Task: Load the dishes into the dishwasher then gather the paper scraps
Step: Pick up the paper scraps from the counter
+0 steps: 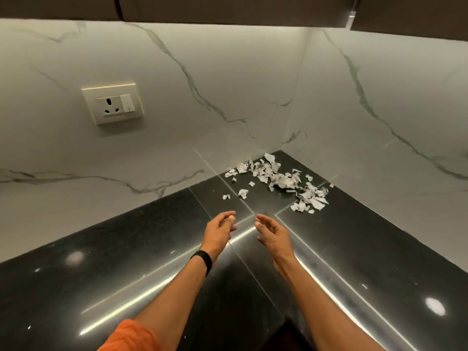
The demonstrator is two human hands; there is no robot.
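**Currently lying ungathered: paper scraps in the counter corner**

1. Orange sleeve: showing at the bottom edge, covering the upper part of the left arm.
2. Black wristband: sitting on the left wrist.
3. Left hand: hovering over the counter with its back turned toward the camera. The fingers are curling loosely inward with the thumb lying close to them, and they are gripping nothing that can be made out.
4. Right hand: hovering just beside the left, with a small gap between the two. The palm is facing left. The fingers are bending gently and spreading a little, holding nothing.
5. Black polished countertop: running in an L under both arms and reflecting bright streaks of light. Thin seam lines are crossing just beyond the fingertips.
6. Stray scraps: two or three small bits lying alone, beyond the hands and short of the main heap.
7. Paper scraps: the main heap of torn, crumpled white pieces, lying on the counter in the far corner, close against both walls and apart from both hands.
8. White marbled backsplash: rising behind the counter on two sides and meeting at the corner.
9. Socket plate: sitting on the left wall, with one outlet and one switch.
10. Dark upper cabinets: hanging along the top edge.
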